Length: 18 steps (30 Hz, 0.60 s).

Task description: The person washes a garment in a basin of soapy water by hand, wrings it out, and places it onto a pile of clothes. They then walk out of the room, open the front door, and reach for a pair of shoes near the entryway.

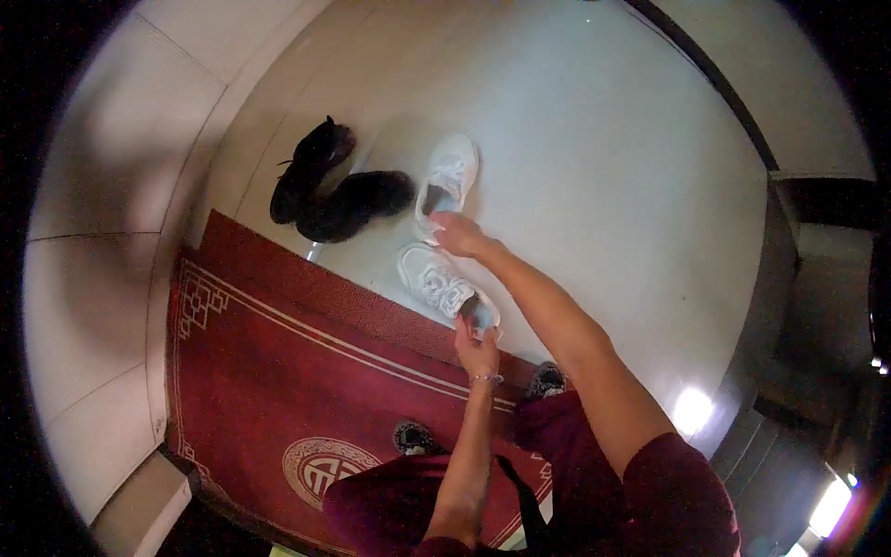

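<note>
Two white sneakers are in front of me, toes pointing away. My right hand [457,234], at the end of the outstretched arm, grips the heel of the farther white sneaker [453,165], which stands on the pale floor. With a bracelet on its wrist, my left hand [477,351] is closed on the heel and opening of the nearer white sneaker [429,277]. That one lies by the edge of the red mat, and its insole looks bluish-grey. Fingers of both hands are partly hidden by the shoe collars.
A pair of black shoes [357,202] lies left of the sneakers, against the mat's far edge. The red mat [269,357] has a cream border and a round emblem. My own patterned shoes [414,438] rest on it. Tiled wall [102,278] runs along the left.
</note>
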Each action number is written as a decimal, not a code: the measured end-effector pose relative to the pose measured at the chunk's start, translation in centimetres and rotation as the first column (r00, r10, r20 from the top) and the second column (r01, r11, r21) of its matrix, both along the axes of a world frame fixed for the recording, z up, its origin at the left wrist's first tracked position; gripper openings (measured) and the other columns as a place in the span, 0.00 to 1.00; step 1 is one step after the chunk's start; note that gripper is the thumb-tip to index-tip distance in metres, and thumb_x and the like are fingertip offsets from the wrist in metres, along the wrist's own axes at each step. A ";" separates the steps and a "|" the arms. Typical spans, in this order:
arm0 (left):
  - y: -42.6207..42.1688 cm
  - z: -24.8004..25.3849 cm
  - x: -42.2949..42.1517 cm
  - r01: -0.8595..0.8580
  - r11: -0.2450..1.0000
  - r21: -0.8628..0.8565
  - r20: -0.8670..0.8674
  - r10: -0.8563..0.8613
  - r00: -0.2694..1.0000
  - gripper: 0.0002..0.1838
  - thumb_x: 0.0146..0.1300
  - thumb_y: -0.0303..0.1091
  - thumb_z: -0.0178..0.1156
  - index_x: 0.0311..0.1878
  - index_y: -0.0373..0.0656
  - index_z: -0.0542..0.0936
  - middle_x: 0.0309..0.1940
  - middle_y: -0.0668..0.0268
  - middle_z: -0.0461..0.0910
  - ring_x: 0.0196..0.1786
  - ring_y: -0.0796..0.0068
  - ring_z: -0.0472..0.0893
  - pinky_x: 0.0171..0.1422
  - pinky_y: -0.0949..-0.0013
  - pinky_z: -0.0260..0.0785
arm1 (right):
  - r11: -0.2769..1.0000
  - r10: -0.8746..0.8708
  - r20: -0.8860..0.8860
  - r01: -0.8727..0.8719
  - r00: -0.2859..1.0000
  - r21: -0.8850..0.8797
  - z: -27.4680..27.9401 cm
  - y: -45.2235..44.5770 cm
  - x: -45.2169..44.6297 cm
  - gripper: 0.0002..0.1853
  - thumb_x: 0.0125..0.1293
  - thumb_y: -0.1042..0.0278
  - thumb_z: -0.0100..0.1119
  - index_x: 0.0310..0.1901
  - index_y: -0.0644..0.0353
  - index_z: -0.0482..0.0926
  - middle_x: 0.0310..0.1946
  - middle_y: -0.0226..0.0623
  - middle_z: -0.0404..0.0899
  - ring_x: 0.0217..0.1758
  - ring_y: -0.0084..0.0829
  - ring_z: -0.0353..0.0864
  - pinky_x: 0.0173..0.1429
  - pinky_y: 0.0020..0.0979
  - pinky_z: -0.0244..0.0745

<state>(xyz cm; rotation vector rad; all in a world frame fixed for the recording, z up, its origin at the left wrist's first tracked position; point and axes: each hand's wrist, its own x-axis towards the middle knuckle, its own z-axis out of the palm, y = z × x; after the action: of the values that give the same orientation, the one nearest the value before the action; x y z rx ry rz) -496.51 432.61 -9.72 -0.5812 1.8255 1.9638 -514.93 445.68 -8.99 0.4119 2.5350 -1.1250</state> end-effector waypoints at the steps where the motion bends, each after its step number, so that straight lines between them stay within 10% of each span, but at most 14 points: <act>1: -0.5 0.0 -0.3 0.193 0.965 -0.176 -0.066 -0.207 0.976 0.33 0.48 0.29 0.59 0.60 0.37 0.60 0.49 0.51 0.69 0.49 0.67 0.69 0.51 0.68 0.63 | 0.996 0.047 -0.029 -0.045 0.998 0.079 -0.4 0.3 0.4 0.24 0.54 0.64 0.48 0.54 0.56 0.66 0.53 0.46 0.67 0.57 0.44 0.64 0.60 0.38 0.57; 8: -1.2 3.9 -1.1 0.469 0.495 -0.731 -0.043 -0.720 0.693 0.33 0.45 0.41 0.63 0.56 0.42 0.66 0.45 0.53 0.70 0.45 0.56 0.73 0.47 0.61 0.67 | 0.957 0.235 -0.093 -0.213 0.968 0.200 0.8 6.9 7.2 0.22 0.50 0.64 0.56 0.49 0.57 0.69 0.48 0.44 0.70 0.50 0.42 0.70 0.51 0.41 0.65; 16: 0.1 2.4 -1.9 0.655 0.133 -0.744 0.250 -0.854 0.457 0.22 0.46 0.42 0.63 0.40 0.46 0.64 0.44 0.59 0.71 0.31 0.55 0.78 0.31 0.56 0.71 | 0.792 0.426 0.278 -0.503 0.861 0.347 2.8 8.8 20.9 0.18 0.50 0.61 0.58 0.45 0.50 0.72 0.43 0.42 0.68 0.45 0.44 0.71 0.46 0.42 0.69; 18: -1.2 1.2 -1.9 0.638 -0.004 -0.770 0.284 -0.897 0.338 0.25 0.46 0.44 0.62 0.44 0.48 0.63 0.48 0.59 0.68 0.33 0.56 0.78 0.33 0.55 0.71 | 0.898 0.348 0.477 -0.434 0.807 0.078 4.9 8.9 20.3 0.24 0.49 0.57 0.58 0.51 0.42 0.69 0.49 0.42 0.64 0.54 0.45 0.65 0.54 0.50 0.62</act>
<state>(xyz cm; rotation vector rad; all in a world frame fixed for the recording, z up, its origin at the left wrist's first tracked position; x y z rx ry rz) -498.43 431.42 -8.53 0.6150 2.3507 0.3089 -494.61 454.61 -4.11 0.1497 2.1677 -0.5575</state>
